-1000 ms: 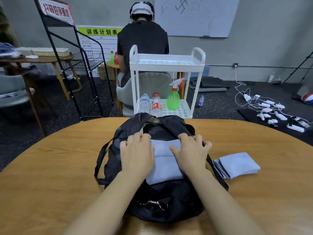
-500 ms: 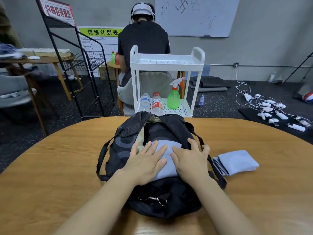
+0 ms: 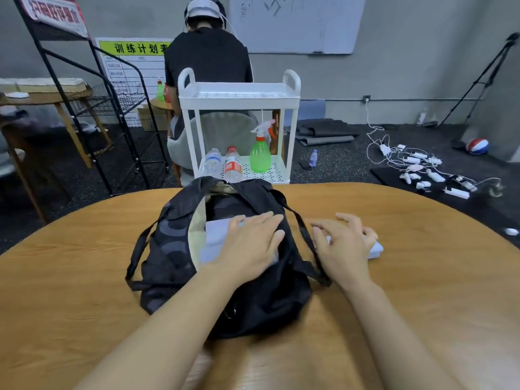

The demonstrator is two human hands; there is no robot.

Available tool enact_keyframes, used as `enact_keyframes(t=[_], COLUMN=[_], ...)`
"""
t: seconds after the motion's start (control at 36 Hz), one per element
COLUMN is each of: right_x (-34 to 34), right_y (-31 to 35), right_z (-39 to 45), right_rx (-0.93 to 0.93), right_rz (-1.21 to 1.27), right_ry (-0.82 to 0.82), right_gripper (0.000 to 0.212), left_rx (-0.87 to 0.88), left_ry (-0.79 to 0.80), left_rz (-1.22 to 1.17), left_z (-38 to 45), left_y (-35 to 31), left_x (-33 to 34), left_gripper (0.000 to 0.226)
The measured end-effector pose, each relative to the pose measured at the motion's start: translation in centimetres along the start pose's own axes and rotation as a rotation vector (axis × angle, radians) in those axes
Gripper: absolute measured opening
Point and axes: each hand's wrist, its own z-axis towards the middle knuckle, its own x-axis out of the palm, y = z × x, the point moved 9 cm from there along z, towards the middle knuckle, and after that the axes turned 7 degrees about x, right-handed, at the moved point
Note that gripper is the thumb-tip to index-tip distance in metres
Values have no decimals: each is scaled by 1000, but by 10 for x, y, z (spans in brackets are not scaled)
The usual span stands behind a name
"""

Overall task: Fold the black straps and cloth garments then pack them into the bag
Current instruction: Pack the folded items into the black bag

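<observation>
on the round wooden bench [image 3: 84,277] a black bag [image 3: 174,249] lies with its mouth open toward the far side, and a folded pale blue cloth [image 3: 213,240] sits inside the opening. the left hand [image 3: 250,246] lies flat on that cloth, fingers straight and spread a little, pressing down on it; its fingertips reach the right edge of the bag's opening. a black strap [image 3: 304,232] of the bag runs down the bag's right side, between the two hands. just to the right of the bag, on the bare bench, lies a second folded pale cloth [image 3: 375,249], mostly hidden under the right hand [image 3: 344,246]. that hand's grip is apart: the fingers are loosely bent and spread over the top of the cloth, touching it, but whether they have closed around it cannot be told.

beyond the bench stands a white cart [image 3: 239,97] with two water bottles and a green spray bottle [image 3: 260,153] on its lower shelf. behind it a person in a black shirt [image 3: 208,57] sits facing away. white chargers and cables [image 3: 416,167] lie on the dark floor to the right.
</observation>
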Motion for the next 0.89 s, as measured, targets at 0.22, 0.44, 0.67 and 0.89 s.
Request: enact_keyframes(t=[0.22,0.44,0.67,0.89], right_x=[-40,-38,1,24], right_y=[-111,-171,-168,-182], right_z=[0,16,48,52], right_rx=[296,479,480,551], right_rz=[-73,-91,-94,-11], right_ry=[-61,12,233,496], right_gripper=[19,26,31,41], left_rx=[32,-117,-191,-215], left_ry=[-59,50,138,215], left_rz=[-155,-115,-18,-86], left_z=[48,80,97,106], left_y=[-75,-81,-71,-66], left_x=[41,87,106,117], left_gripper=[31,21,31,29])
